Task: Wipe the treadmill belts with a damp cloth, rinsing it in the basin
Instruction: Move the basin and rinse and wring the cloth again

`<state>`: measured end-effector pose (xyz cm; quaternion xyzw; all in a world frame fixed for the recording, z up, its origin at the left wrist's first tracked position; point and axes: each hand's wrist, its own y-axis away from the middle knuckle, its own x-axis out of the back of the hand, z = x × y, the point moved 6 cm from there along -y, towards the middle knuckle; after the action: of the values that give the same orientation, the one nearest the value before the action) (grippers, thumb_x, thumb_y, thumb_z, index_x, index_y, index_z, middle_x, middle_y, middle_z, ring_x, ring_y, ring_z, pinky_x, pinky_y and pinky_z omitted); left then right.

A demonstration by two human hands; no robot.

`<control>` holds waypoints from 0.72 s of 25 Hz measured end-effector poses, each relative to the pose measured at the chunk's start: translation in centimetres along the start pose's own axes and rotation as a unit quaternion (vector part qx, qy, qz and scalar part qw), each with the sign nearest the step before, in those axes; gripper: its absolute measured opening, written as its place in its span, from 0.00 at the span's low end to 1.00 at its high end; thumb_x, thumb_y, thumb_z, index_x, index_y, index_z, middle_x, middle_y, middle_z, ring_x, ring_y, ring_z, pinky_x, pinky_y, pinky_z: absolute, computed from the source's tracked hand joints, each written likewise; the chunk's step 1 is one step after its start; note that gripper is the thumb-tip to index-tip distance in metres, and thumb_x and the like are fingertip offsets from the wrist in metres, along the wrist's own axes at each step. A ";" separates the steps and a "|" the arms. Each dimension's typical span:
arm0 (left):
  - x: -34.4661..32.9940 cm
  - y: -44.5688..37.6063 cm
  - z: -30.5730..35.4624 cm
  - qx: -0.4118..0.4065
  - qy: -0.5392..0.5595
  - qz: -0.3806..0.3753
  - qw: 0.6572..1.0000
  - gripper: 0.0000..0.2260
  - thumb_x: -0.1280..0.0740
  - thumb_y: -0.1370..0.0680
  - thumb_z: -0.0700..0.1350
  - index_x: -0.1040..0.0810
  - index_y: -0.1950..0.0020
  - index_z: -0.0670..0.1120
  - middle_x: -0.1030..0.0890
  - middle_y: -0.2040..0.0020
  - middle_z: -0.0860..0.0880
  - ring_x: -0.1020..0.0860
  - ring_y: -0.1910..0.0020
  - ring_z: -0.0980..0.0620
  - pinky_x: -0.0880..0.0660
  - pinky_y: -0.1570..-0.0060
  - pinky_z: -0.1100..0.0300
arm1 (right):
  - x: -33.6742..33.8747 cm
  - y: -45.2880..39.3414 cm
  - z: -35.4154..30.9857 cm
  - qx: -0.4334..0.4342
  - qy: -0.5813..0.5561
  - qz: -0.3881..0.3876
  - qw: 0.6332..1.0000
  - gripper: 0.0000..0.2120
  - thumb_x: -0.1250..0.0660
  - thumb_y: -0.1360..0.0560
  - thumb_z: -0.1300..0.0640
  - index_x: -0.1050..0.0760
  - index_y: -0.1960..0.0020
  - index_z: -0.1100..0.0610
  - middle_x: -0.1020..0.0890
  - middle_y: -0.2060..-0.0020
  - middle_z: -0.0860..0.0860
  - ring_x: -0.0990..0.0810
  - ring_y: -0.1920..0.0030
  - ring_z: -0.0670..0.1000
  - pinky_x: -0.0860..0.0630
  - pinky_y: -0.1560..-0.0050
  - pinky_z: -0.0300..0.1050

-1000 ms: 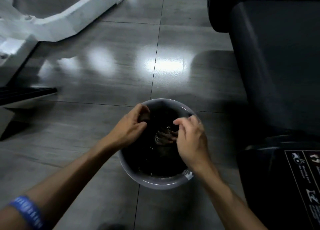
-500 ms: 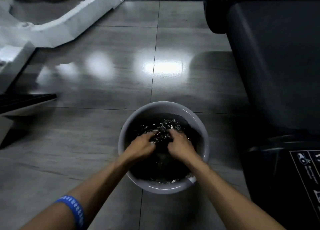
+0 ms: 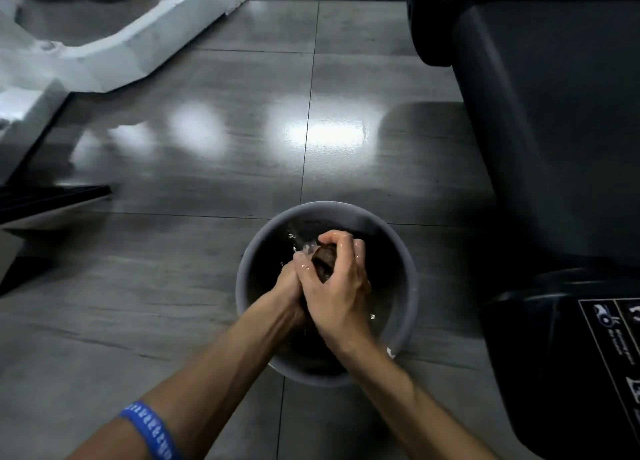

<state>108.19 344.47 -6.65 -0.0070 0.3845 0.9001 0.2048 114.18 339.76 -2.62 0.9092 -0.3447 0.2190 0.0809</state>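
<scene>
Cloth [image 3: 323, 264], dark, wet and bunched into a wad, is held above the water inside the grey basin [image 3: 410, 286]. It is gripped from the left by the left hand [image 3: 289, 286], largely hidden, and clenched by the right hand [image 3: 334, 286], whose wet fingers [image 3: 334, 239] are curled over it.

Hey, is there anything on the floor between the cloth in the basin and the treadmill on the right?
Nothing visible. Both hands grip the cloth over the basin, and only bare floor tile separates it from the treadmill.
</scene>
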 end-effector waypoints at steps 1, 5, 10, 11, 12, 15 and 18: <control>-0.3 0.6 0.6 -0.006 -0.011 0.003 1.000 0.16 0.42 0.18 0.39 0.27 0.65 0.42 0.25 0.80 0.50 0.27 0.82 0.59 0.31 0.80 0.69 | -0.2 0.0 0.3 0.003 -0.005 0.004 1.000 0.15 0.30 0.26 0.49 0.28 0.41 0.50 0.28 0.45 0.44 0.28 0.50 0.40 0.35 0.54 0.29; 0.6 -0.3 1.4 -0.056 -0.154 0.071 0.984 0.12 0.45 0.16 0.41 0.25 0.55 0.46 0.22 0.63 0.49 0.25 0.74 0.63 0.33 0.76 0.75 | -0.7 -1.2 1.6 0.017 -0.010 -0.008 1.000 0.11 0.33 0.22 0.50 0.27 0.42 0.53 0.22 0.46 0.47 0.27 0.53 0.41 0.34 0.56 0.33; 3.0 -1.4 1.3 -0.156 -0.423 0.121 0.884 0.18 0.46 0.20 0.54 0.20 0.56 0.49 0.18 0.57 0.50 0.21 0.55 0.47 0.24 0.54 0.56 | -0.6 -2.4 4.4 0.019 0.178 -0.065 0.982 0.14 0.38 0.21 0.43 0.25 0.55 0.53 0.18 0.57 0.51 0.20 0.56 0.55 0.32 0.61 0.47; 3.4 -1.6 0.9 -0.146 -0.484 0.122 0.854 0.18 0.48 0.20 0.56 0.20 0.53 0.51 0.19 0.50 0.48 0.22 0.50 0.45 0.25 0.49 0.52 | -0.4 -2.5 5.0 -0.007 0.232 -0.082 0.969 0.15 0.39 0.21 0.42 0.24 0.53 0.53 0.19 0.53 0.51 0.21 0.52 0.56 0.31 0.58 0.48; 3.6 -1.9 0.4 -0.125 -0.534 0.108 0.829 0.17 0.48 0.19 0.56 0.21 0.48 0.52 0.23 0.41 0.46 0.25 0.44 0.43 0.27 0.44 0.50 | -0.3 -2.3 5.8 -0.031 0.285 -0.110 0.952 0.15 0.40 0.21 0.42 0.24 0.49 0.52 0.21 0.47 0.52 0.23 0.47 0.57 0.30 0.53 0.49; 2.7 -2.0 -1.0 -0.134 -0.724 0.026 0.677 0.22 0.43 0.19 0.51 0.38 0.25 0.53 0.48 0.22 0.45 0.40 0.30 0.40 0.36 0.34 0.43 | -1.0 -1.2 7.0 0.003 0.429 -0.244 0.870 0.22 0.39 0.23 0.41 0.32 0.32 0.48 0.39 0.28 0.53 0.36 0.33 0.59 0.35 0.37 0.55; 2.7 -2.3 -2.7 -0.136 -0.743 -0.048 0.653 0.30 0.39 0.23 0.46 0.44 0.22 0.57 0.45 0.23 0.45 0.37 0.30 0.39 0.32 0.34 0.43 | -2.1 -0.2 7.8 0.037 0.504 -0.341 0.792 0.31 0.36 0.23 0.45 0.43 0.24 0.46 0.50 0.24 0.55 0.40 0.30 0.63 0.33 0.36 0.62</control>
<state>106.21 345.00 -10.54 0.6184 -0.0238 0.6355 0.4616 115.56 338.87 -10.55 0.7307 0.0861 0.6170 0.2793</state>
